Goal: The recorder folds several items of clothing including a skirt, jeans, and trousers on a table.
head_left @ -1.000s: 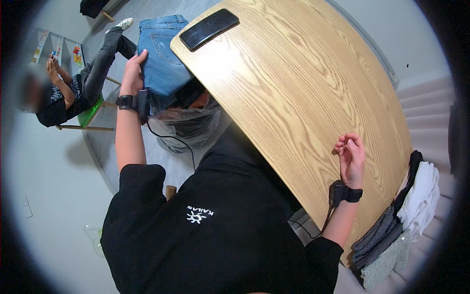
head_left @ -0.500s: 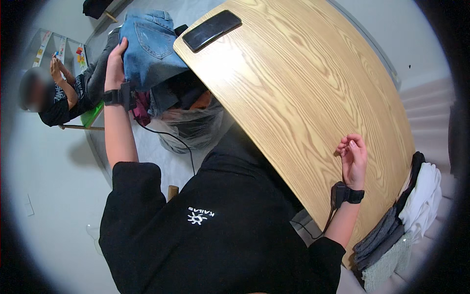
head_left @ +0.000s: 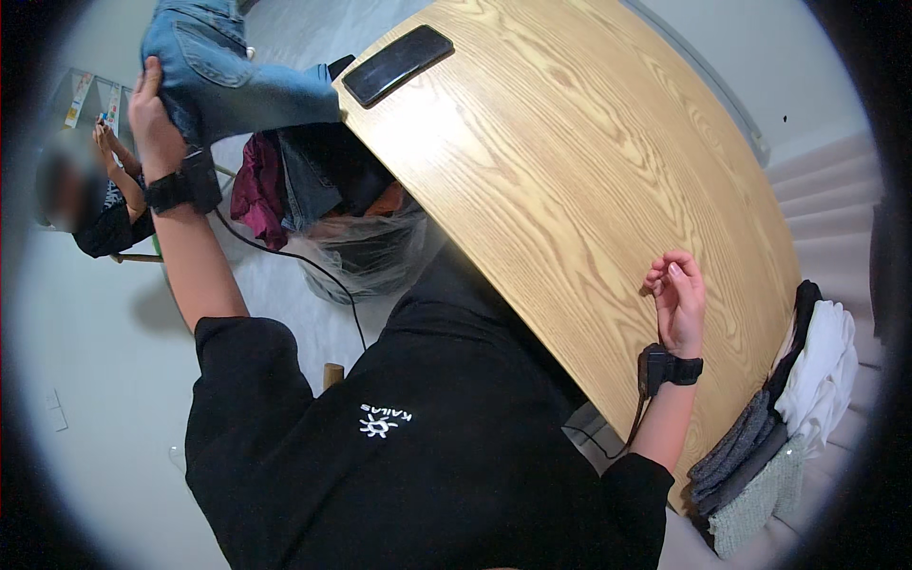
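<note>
My left hand (head_left: 157, 119) grips a pair of blue jeans (head_left: 214, 81) at the upper left, its thumb side lying along the denim. A back pocket faces up, and one leg of the jeans stretches right to the table's corner. Beneath it, a clear plastic bag (head_left: 375, 261) holds dark, denim and orange-brown cloth, with a maroon garment (head_left: 258, 190) hanging at its left side. My right hand (head_left: 679, 290) rests on the wooden table (head_left: 570, 171), palm partly up, fingers loosely curled and holding nothing. Both wrists wear black straps with cables.
A black phone (head_left: 399, 66) lies at the table's far left corner. Folded clothes, among them a white one (head_left: 819, 370) and a grey one (head_left: 736, 451), hang or lie by the table's right edge. Another person (head_left: 104, 199) sits at the far left.
My left hand has moved left and slightly up, drawing the jeans away from the bag; more of the maroon cloth shows. My right hand has hardly moved.
</note>
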The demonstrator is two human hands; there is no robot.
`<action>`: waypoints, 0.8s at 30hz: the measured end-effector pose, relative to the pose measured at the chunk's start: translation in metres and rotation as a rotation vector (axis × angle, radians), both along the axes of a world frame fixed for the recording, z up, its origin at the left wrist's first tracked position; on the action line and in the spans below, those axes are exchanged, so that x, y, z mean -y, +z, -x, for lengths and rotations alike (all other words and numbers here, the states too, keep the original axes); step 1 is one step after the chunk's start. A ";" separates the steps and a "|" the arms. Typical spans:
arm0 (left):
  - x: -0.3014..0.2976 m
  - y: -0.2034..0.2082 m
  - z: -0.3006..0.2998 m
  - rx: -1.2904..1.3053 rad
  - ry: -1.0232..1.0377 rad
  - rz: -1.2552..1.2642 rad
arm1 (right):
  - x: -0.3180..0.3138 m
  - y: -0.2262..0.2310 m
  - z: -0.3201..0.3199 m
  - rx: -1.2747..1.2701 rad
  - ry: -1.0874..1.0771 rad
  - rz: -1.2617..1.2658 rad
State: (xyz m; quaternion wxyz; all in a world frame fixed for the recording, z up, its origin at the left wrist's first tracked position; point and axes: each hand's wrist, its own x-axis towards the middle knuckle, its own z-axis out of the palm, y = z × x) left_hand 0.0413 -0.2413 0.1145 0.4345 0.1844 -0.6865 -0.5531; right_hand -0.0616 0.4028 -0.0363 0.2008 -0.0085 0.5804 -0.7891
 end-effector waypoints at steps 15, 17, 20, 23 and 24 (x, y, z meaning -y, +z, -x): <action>-0.294 0.106 0.073 -0.246 -0.093 0.976 | -0.002 0.002 0.006 -0.013 0.082 0.102; -0.354 0.089 0.103 -0.650 -0.501 1.390 | -0.011 0.009 0.009 0.034 0.198 0.324; -0.438 0.010 0.078 -0.125 -1.120 1.453 | -0.044 0.012 0.011 -0.005 0.053 0.418; -0.445 -0.053 0.062 0.236 -1.671 1.399 | -0.084 -0.012 -0.002 0.057 -0.492 0.248; -0.439 -0.059 0.061 0.242 -1.678 1.401 | -0.085 -0.004 -0.008 0.064 -0.496 0.254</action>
